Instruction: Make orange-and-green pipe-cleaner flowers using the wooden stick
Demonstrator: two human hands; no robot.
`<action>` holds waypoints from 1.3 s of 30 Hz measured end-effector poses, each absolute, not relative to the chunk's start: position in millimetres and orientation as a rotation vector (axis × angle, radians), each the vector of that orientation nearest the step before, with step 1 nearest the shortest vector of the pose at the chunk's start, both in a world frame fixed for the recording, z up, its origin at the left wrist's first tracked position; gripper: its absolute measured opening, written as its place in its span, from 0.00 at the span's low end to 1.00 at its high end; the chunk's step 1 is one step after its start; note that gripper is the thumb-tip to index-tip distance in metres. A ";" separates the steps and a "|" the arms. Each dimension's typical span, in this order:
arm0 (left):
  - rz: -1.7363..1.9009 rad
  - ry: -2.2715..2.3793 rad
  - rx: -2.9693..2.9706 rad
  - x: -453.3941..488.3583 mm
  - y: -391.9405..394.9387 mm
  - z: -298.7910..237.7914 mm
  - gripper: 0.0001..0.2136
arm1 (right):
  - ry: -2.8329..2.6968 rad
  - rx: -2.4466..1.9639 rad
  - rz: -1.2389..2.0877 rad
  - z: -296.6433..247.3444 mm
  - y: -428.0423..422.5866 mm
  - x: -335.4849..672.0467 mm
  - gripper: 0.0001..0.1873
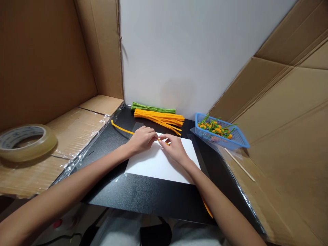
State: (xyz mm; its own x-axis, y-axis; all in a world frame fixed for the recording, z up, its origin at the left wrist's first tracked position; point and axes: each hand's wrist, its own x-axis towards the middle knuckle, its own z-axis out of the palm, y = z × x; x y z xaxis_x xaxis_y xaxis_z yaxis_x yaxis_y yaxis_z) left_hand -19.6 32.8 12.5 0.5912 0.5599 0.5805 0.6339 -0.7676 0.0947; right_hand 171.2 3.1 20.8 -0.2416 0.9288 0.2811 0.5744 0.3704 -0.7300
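Over a white sheet [159,164], my left hand [144,138] and my right hand [174,147] meet, fingertips pinched close together. Between them runs an orange pipe cleaner [122,128]. Its one end sticks out past my left hand to the left and curves upward. A short bit of orange shows at my right fingertips. The stretch inside the hands is mostly hidden by fingers. Behind the hands lie a bundle of orange pipe cleaners [161,118] and a bundle of green pipe cleaners [153,108].
A blue basket [241,139] at the right holds several small orange-and-green pieces. Beside it a thin wooden stick [239,164] lies on cardboard. On the left rests a roll of clear tape [28,141]. An orange strip [207,207] shows by my right forearm. Cardboard walls stand on both sides.
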 end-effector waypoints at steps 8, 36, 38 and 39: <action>-0.961 -1.113 -2.791 -17.8 29.6 15.6 0.05 | -2.111 -1.229 0.225 14.3 -1.4 171.4 0.06; -0.777 -0.728 -2.655 -26.3 33.5 20.7 0.09 | -1.970 -1.192 0.837 23.1 2.7 171.2 0.05; -0.754 -0.814 -2.703 -24.5 34.4 19.4 0.08 | -2.208 -1.146 0.385 19.0 0.2 171.9 0.06; -0.747 -0.859 -2.736 -23.5 34.3 19.4 0.07 | -2.296 -1.125 0.220 17.5 -0.8 172.8 0.07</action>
